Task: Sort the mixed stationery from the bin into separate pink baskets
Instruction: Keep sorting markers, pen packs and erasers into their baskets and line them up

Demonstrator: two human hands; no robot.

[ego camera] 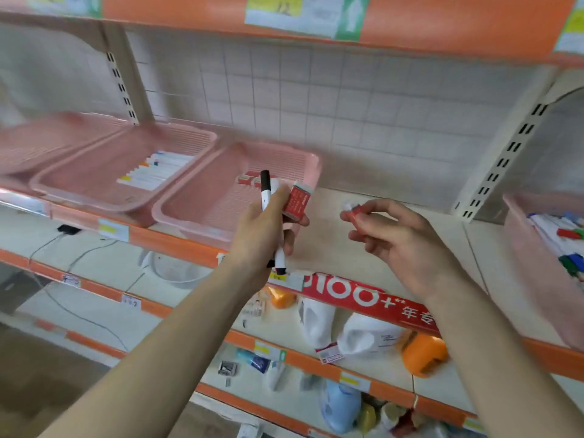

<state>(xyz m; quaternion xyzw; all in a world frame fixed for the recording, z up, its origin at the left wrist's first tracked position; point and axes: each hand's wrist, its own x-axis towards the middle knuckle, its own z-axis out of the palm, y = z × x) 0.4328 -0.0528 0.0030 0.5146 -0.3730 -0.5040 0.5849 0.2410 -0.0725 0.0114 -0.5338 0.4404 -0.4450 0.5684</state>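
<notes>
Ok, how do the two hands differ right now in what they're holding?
The left hand grips a black-capped marker plus a red eraser box; the right hand pinches only one small red piece. The left hand is in front of the pink basket; the right hand is over the shelf. Both hold something red.

White grid back panel (316,99) at 12 o'clock, paper signs (297,14) on orange strip above. Slotted upright (505,156) at 3 o'clock. Red "100+" banner (369,300) on shelf edge at 5 o'clock. Below it, white jug (368,338), with orange container (423,354) just beside. Blue bottle (339,406) at 6 o'clock. Clear bowl (180,268) and black cable (79,311) at 8 o'clock.
</notes>
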